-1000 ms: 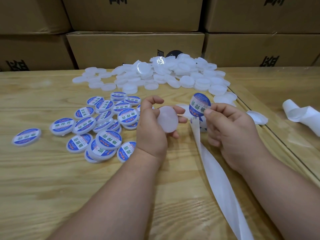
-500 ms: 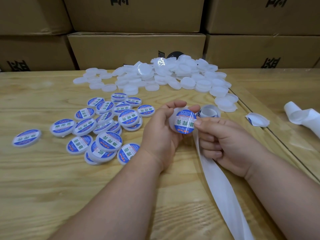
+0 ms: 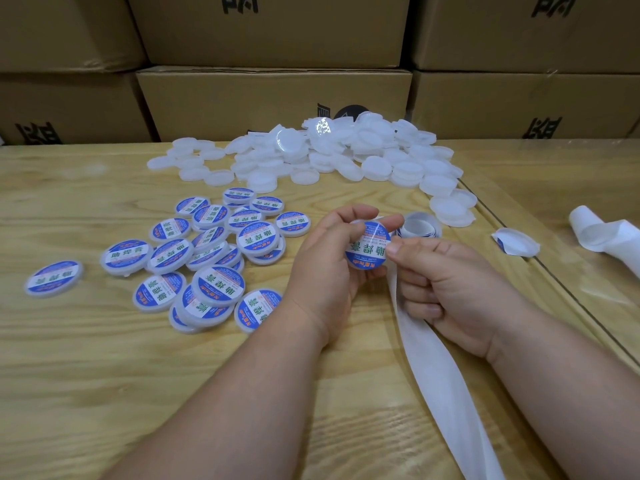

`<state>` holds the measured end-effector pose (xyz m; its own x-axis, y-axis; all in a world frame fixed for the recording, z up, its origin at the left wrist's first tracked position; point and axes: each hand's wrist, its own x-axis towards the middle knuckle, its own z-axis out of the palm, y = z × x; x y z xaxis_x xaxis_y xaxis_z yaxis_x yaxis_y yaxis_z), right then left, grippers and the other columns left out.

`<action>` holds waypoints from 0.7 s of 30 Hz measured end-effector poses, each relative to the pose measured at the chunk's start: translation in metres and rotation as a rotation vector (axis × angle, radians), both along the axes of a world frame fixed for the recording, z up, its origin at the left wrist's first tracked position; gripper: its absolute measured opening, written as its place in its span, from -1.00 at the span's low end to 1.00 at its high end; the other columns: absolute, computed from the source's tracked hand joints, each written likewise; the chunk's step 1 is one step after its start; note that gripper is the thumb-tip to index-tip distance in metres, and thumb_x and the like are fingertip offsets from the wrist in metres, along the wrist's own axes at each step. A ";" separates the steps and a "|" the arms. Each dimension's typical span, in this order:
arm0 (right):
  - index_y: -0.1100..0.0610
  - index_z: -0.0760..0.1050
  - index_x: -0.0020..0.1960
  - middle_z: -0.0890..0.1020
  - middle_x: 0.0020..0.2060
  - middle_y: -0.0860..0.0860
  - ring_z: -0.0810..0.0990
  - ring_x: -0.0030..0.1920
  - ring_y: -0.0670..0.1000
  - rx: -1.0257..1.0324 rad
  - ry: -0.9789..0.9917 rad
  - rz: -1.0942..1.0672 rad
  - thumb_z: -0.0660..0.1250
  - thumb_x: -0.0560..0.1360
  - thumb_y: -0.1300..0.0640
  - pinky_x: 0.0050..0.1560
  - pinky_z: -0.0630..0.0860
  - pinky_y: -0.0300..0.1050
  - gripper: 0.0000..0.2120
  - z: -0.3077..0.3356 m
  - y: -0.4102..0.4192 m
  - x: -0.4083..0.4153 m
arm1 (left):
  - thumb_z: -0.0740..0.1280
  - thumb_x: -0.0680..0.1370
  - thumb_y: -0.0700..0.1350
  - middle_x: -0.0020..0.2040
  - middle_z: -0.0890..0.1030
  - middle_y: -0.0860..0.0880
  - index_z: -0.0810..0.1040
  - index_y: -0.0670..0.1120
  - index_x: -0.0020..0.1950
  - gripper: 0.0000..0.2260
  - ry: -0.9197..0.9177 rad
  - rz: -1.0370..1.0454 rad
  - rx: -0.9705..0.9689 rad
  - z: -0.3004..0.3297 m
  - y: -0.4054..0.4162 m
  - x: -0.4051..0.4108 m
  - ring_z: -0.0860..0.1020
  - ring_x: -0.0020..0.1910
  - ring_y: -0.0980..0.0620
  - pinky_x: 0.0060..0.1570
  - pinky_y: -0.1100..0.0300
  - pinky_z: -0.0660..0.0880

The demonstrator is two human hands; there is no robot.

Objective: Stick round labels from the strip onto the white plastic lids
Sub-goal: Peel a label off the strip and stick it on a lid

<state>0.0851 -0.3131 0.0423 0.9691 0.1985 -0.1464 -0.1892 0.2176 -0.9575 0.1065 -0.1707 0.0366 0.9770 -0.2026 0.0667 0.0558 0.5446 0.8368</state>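
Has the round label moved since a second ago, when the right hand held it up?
Yes. The label has gone left and down, away from the pile of plain lids, onto the lid in the left hand.

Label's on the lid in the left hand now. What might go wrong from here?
1. The right hand thumb presses only the label's right edge; the rest may stay loose or wrinkled.
2. The strip runs under the right hand; moving off may drag the coil.
3. The labelled pile lies close by; a careless drop could scatter it.
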 end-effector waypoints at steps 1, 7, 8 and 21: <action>0.00 0.64 -0.35 0.18 -0.45 -0.03 0.09 -0.51 -0.11 -0.001 0.000 -0.001 0.33 0.59 0.17 -0.61 0.07 -0.30 -0.65 0.000 0.000 0.000 | 0.08 0.62 -0.29 0.07 0.71 -0.21 0.48 -0.09 0.01 -0.79 0.001 0.002 -0.002 0.000 0.000 0.000 0.64 -0.12 -0.06 -0.31 0.18 0.47; 0.00 0.66 -0.33 0.17 -0.44 -0.03 0.10 -0.52 -0.12 -0.001 -0.003 -0.001 0.32 0.59 0.18 -0.61 0.07 -0.30 -0.66 0.000 0.000 0.000 | 0.04 0.57 -0.34 0.06 0.71 -0.22 0.48 -0.11 0.00 -0.74 0.009 0.005 -0.033 0.000 0.000 0.001 0.65 -0.11 -0.09 -0.34 0.21 0.50; 0.00 0.66 -0.33 0.17 -0.45 -0.03 0.10 -0.52 -0.12 0.001 -0.002 -0.001 0.32 0.59 0.18 -0.61 0.07 -0.30 -0.66 0.000 0.000 0.000 | 0.04 0.56 -0.35 0.06 0.71 -0.23 0.48 -0.12 0.00 -0.73 0.010 0.004 -0.036 0.000 0.000 0.001 0.66 -0.11 -0.09 -0.34 0.21 0.50; -0.02 0.64 -0.39 0.18 -0.46 -0.04 0.10 -0.51 -0.11 -0.001 -0.004 -0.024 0.32 0.60 0.16 -0.60 0.06 -0.28 -0.60 0.000 0.002 0.000 | 0.02 0.52 -0.39 0.05 0.72 -0.19 0.49 -0.11 0.00 -0.69 0.012 -0.003 -0.016 -0.001 -0.001 0.001 0.66 -0.10 -0.09 -0.30 0.17 0.51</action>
